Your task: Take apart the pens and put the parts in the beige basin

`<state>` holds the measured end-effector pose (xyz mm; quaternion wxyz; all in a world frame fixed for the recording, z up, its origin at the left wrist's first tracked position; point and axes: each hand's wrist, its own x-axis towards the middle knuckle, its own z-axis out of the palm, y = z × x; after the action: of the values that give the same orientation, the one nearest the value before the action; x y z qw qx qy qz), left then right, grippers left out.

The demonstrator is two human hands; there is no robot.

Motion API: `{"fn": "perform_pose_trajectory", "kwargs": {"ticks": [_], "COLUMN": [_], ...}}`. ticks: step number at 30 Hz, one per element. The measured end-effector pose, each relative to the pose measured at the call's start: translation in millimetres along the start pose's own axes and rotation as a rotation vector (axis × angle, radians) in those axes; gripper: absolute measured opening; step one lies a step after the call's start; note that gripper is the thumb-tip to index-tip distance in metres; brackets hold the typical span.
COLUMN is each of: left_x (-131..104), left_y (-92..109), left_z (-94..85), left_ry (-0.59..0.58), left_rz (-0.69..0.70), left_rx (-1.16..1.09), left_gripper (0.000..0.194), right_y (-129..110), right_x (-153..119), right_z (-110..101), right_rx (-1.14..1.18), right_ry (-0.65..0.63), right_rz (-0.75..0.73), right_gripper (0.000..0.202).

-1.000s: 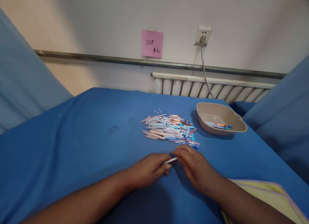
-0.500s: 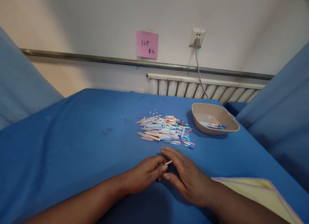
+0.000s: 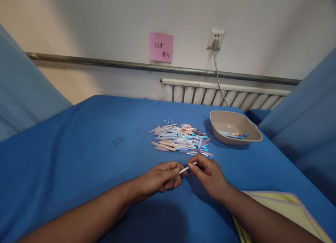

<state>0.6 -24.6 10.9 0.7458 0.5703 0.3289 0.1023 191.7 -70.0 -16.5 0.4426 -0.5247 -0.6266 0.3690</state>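
Note:
A thin white pen refill is held slantwise between my two hands, above the blue cloth. My left hand is closed around its lower end, with thumb over fingers; whether it holds anything else is hidden. At the upper end, my right hand pinches the refill between thumb and fingertips. Just beyond my hands lies a pile of pen parts, with pale barrels on the left, white refills in the middle and coloured clips and caps on the right. Several tiny white tips are scattered behind the pile.
A beige basin at the back right holds a few assembled pens. A folded yellow cloth lies under my right forearm. Blue curtains hang at both sides. Behind the table are a radiator, a rail and a plugged-in cable.
My right hand has gone from arching over the left fingers to pinching the refill's upper end. More of the refill now shows. Both hands have risen slightly.

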Motion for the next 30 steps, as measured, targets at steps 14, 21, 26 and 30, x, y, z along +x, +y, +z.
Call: {"fn": "perform_pose_trajectory", "kwargs": {"ticks": [14,21,26,30], "left_x": [-1,-2,-1,0], "left_y": [5,6,5,6], "left_z": [-16.0,-20.7,-24.1,-27.7], "left_ry": [0.071,0.059,0.082,0.125], "left_rz": [-0.009,-0.009,-0.017,-0.009], "left_rx": [0.017,-0.001,-0.004,0.004], "left_gripper": [0.022,0.026,0.029,0.031], "right_y": [6,12,14,16], "right_x": [13,17,18,20], "right_z": [-7,-11,-13,-16], "right_rx": [0.253,0.267,0.289,0.280], "right_ry": [0.104,0.141,0.183,0.226], "right_rz": [0.130,0.167,0.175,0.179], "right_gripper": [0.031,0.034,0.034,0.034]}}
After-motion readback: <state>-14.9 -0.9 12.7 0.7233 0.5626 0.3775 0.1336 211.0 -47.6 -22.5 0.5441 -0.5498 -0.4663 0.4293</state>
